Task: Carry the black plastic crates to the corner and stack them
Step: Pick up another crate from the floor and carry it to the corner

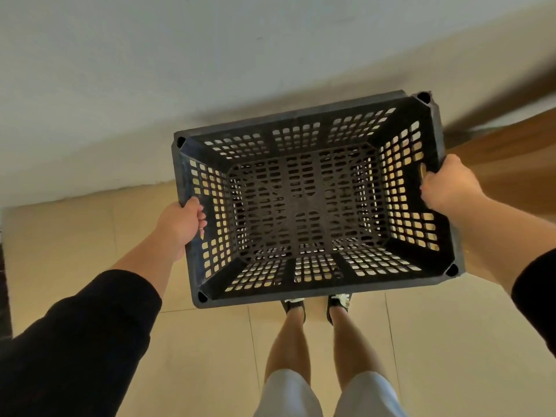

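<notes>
I hold one black plastic crate (pixel 307 203) in the air in front of me, open side up, empty, with perforated walls and floor. My left hand (pixel 182 222) grips its left short side at the rim. On the right short side, my right hand (pixel 448 185) is closed around the handle slot. The crate hangs above the floor, tilted slightly, close to a white wall. No other crate shows in this view.
A white wall (pixel 150 70) runs across the top, meeting the beige tiled floor (pixel 75 242). A brown wooden surface (pixel 511 152) lies at the right. My legs and shoes (pixel 316 305) stand right under the crate. A dark edge (pixel 4 281) borders the far left.
</notes>
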